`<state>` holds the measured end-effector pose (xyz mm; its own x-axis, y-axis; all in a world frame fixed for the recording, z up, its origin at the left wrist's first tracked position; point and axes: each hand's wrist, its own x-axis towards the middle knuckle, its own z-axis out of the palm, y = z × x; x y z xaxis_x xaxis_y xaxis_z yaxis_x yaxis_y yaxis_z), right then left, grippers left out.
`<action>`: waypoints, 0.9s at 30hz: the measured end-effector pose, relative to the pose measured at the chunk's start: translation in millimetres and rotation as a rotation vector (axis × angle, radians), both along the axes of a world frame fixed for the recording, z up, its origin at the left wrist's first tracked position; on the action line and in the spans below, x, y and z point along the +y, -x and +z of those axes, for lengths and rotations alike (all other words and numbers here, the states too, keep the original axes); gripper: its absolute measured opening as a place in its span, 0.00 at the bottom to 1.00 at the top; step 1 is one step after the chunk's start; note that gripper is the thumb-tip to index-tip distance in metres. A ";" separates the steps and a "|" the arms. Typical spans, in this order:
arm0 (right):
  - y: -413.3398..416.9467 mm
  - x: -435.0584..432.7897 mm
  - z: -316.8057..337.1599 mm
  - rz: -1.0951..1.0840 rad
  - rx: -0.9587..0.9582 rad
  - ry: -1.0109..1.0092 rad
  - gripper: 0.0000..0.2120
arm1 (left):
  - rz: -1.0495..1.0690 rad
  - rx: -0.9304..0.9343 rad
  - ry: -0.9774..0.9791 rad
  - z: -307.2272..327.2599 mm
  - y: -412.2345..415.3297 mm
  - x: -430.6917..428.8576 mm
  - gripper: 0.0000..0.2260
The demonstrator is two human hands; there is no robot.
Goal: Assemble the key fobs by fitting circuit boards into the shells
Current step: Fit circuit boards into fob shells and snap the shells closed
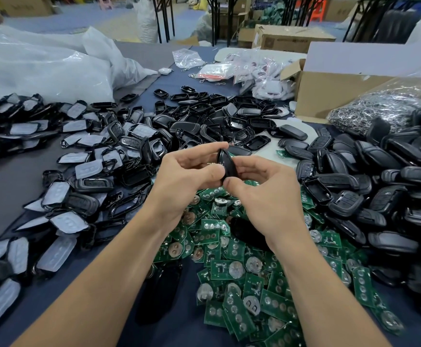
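Squarely between the two hands sits a black shell, turned edge-on and tilted, raised above the table. The left hand grips it with fingers curled: the forefinger reaches over to the shell's top tip and the thumb presses against its near side. The right hand pinches the lower end with its thumb, and its other fingers curl round the far side. Whether a board is already inside the shell cannot be told from this angle.

Directly beneath both hands and wrists lies a heap of green boards, many showing round silver battery holders. Another black shell rests on that heap, just under the right wrist.

Left of the left hand spreads a pile of shell halves fitted with pale translucent button pads. Beyond the fingertips of both hands lies a scatter of hollow black frames. Right of the right hand rises a mound of closed black fobs.

Farther beyond the right hand stand a clear bag of metal rings and an open cardboard box. Far beyond the left hand lie big white plastic bags.
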<state>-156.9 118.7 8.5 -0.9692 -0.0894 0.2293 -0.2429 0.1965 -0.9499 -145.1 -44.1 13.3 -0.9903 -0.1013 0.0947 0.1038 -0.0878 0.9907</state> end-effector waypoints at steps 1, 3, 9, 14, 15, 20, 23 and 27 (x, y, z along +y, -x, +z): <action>0.3 0.7 0.1 0.002 -0.003 0.004 0.13 | -0.001 -0.001 -0.007 0.7 -0.3 0.3 0.16; 1.0 2.1 -0.1 0.008 -0.019 0.025 0.15 | -0.001 0.003 -0.020 2.1 -0.7 1.0 0.16; 2.7 3.6 0.3 0.028 -0.022 0.107 0.18 | 0.001 0.060 -0.035 4.1 -1.2 3.0 0.16; 4.4 6.8 1.6 0.046 -0.046 0.115 0.20 | 0.012 0.121 -0.005 3.6 -1.7 3.5 0.19; 3.5 6.3 1.4 0.012 -0.028 0.092 0.20 | 0.007 0.117 0.006 2.9 -1.6 4.3 0.19; -9.3 -2.1 5.4 -0.151 0.123 -0.190 0.26 | 0.049 0.028 0.005 2.6 -2.7 7.6 0.11; -13.6 -7.2 4.6 -0.181 0.293 -0.304 0.24 | 0.118 -0.046 -0.015 3.4 -3.5 8.6 0.06; -13.1 -9.5 0.9 -0.226 0.377 -0.330 0.25 | 0.162 -0.045 -0.003 2.6 -2.3 9.4 0.10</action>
